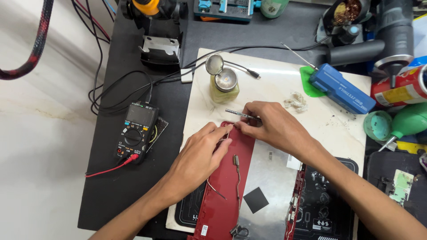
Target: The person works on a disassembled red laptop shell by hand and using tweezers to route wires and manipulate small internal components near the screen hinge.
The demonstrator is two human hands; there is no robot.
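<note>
1. lay lengthwise on the pale mat (275, 84) over the black table (115, 186): red laptop cover (224, 186), inner side up.
2. looked mid-step, judging by the pose: working a thin wire (227, 131) at the cover's top edge; called next for a steady, fine pull.
3. left hand (200, 155) palm down, grip pinched closed on the wire.
4. right hand (271, 126) closed around tweezers (241, 114), tip beside it.
</note>
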